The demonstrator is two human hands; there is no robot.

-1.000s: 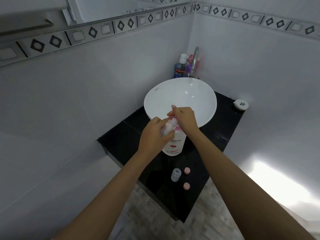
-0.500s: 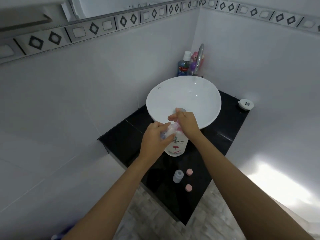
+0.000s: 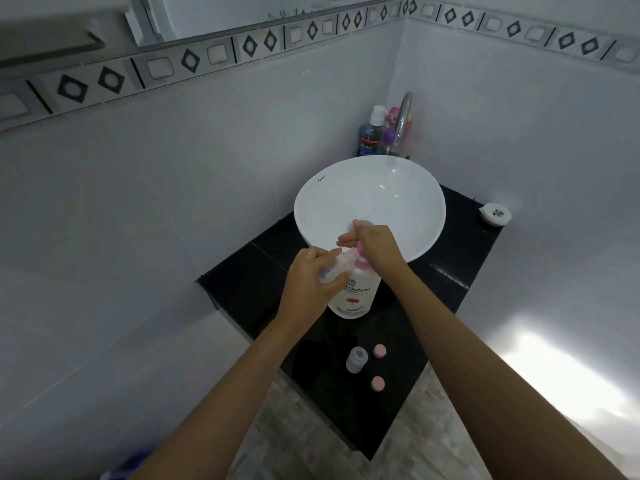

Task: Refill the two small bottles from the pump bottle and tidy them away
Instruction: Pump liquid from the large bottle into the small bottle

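Two pink caps point(image 3: 379, 350) lie beside the spare small bottle point(image 3: 356, 359) while your left hand point(image 3: 311, 284) grips another small bottle point(image 3: 335, 270) and your right hand point(image 3: 375, 242) presses the pump bottle point(image 3: 356, 294).

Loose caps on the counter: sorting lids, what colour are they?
Both caps are pink, head view.

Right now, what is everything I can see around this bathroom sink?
Basin: one, white, on the black counter by the corner.
Counter: one, black.
Tap: one, silver, behind the basin.
Mouthwash bottle: one, blue with a white cap, left of the tap.
Pump bottle: one, white with a pink pump, in front of the basin.
Small bottle: one, clear, held at the pump.
Second small bottle: one, greyish, uncapped, near the counter's front.
Caps: two, pink, beside it.
Round dish: one, white, counter's right corner.
Left hand: grips the small bottle.
Right hand: on the pump.
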